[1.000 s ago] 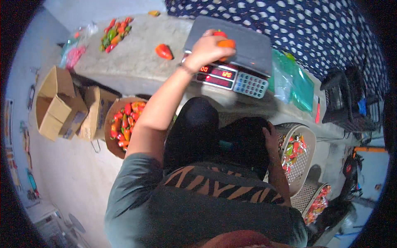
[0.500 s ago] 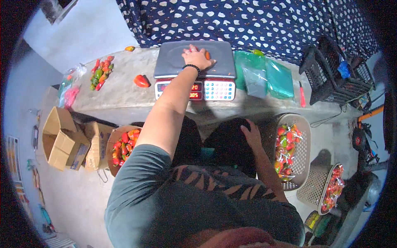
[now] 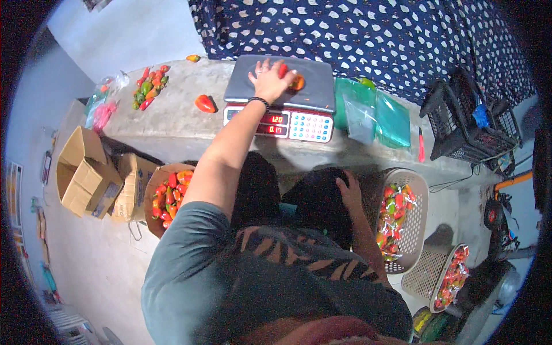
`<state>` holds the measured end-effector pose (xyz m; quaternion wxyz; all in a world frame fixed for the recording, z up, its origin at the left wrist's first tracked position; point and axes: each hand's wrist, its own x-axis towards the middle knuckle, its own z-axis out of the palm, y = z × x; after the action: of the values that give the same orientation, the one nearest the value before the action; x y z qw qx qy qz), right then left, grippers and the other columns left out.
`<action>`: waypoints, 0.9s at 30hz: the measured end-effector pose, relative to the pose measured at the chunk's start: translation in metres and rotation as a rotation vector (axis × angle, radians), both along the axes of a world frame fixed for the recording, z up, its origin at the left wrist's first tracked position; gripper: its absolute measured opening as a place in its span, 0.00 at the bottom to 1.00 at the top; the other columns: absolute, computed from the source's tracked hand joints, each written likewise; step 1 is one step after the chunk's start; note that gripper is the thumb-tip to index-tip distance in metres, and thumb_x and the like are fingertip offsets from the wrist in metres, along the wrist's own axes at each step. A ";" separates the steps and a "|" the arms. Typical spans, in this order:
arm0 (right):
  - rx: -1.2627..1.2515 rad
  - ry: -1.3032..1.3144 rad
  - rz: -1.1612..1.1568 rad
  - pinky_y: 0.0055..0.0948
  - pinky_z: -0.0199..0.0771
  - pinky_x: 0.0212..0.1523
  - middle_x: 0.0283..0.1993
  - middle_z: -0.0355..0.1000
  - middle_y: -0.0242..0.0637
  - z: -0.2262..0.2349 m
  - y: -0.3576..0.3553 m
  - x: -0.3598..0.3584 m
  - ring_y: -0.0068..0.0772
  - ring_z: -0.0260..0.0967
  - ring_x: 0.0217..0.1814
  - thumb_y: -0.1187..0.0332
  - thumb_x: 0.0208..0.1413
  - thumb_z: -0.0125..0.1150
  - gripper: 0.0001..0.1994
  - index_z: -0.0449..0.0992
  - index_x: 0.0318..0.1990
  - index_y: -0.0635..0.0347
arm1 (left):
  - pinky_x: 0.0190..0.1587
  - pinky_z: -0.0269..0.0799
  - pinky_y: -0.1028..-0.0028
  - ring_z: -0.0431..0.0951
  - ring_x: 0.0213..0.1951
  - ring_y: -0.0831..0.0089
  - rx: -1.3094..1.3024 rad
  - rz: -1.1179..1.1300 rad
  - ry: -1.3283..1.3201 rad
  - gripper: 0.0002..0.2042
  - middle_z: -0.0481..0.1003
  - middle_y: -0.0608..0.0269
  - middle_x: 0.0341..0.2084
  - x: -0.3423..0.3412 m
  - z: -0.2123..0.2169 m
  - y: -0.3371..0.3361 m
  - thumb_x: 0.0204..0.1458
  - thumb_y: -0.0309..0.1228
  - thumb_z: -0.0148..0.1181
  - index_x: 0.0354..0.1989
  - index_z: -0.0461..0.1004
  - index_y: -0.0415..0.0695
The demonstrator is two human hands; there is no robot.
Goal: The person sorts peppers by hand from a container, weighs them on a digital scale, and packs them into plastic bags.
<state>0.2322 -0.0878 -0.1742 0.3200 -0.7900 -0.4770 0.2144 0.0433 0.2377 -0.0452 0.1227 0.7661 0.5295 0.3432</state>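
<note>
Peppers (image 3: 289,77), red and orange, lie on the grey platform of a digital scale (image 3: 282,98) at twelve o'clock on the concrete counter (image 3: 172,129). The left hand (image 3: 268,80) reaches straight out over that platform, fingers spread and loosely cupped over the peppers, touching them; whether it actually grips one I cannot tell. A dark band circles its wrist. The right hand (image 3: 348,192) rests flat and relaxed on the person's dark-clothed knee at about four o'clock from the scale, holding nothing.

A single red pepper (image 3: 204,103) sits on the counter just beside the scale at nine o'clock. Farther out at ten o'clock is a small heap of mixed peppers (image 3: 148,86). Green plastic bags (image 3: 374,115) lie at three o'clock of the scale, and a black crate (image 3: 466,123) stands beyond them. Below the counter, a brown basket of peppers (image 3: 167,195) sits at eight o'clock beside cardboard boxes (image 3: 86,172), and a pale basket of peppers (image 3: 402,218) at four o'clock.
</note>
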 end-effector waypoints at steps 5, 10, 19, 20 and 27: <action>-0.074 0.113 0.019 0.41 0.50 0.59 0.56 0.59 0.51 0.007 0.000 -0.007 0.51 0.54 0.59 0.52 0.50 0.53 0.27 0.63 0.54 0.59 | 0.56 0.48 0.58 0.58 0.53 0.52 0.342 0.081 -0.228 0.23 0.64 0.50 0.47 -0.114 -0.053 -0.029 0.45 0.42 0.54 0.49 0.66 0.44; 0.053 0.123 0.101 0.33 0.53 0.57 0.53 0.63 0.49 -0.026 0.005 0.007 0.42 0.58 0.57 0.57 0.52 0.51 0.25 0.62 0.54 0.63 | 0.56 0.49 0.56 0.54 0.56 0.54 0.067 0.473 0.006 0.23 0.60 0.52 0.52 -0.264 -0.150 -0.126 0.46 0.43 0.53 0.50 0.64 0.47; -0.210 0.221 0.132 0.33 0.48 0.60 0.58 0.56 0.44 0.016 0.009 -0.016 0.41 0.52 0.60 0.55 0.57 0.44 0.25 0.55 0.58 0.59 | 0.55 0.52 0.59 0.55 0.56 0.59 -1.250 1.297 0.206 0.29 0.57 0.59 0.54 -0.456 -0.260 -0.316 0.41 0.51 0.53 0.53 0.64 0.53; -0.150 0.198 0.208 0.32 0.47 0.60 0.58 0.56 0.43 0.005 0.005 -0.003 0.39 0.52 0.59 0.56 0.58 0.43 0.25 0.54 0.59 0.60 | 0.55 0.52 0.59 0.55 0.56 0.59 -1.270 1.300 0.199 0.29 0.57 0.59 0.54 -0.459 -0.268 -0.312 0.41 0.51 0.53 0.53 0.64 0.53; -0.280 0.003 0.308 0.31 0.44 0.61 0.60 0.52 0.45 -0.018 0.018 0.040 0.39 0.49 0.61 0.55 0.57 0.43 0.28 0.52 0.59 0.64 | 0.58 0.36 0.44 0.39 0.62 0.44 -1.022 1.586 0.305 0.28 0.40 0.58 0.63 -0.464 -0.301 -0.266 0.40 0.43 0.57 0.53 0.63 0.52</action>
<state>0.2721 -0.0699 -0.1919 0.1712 -0.7442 -0.5572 0.3261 -0.4205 -0.0282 -0.3464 0.1038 0.0745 0.9906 -0.0498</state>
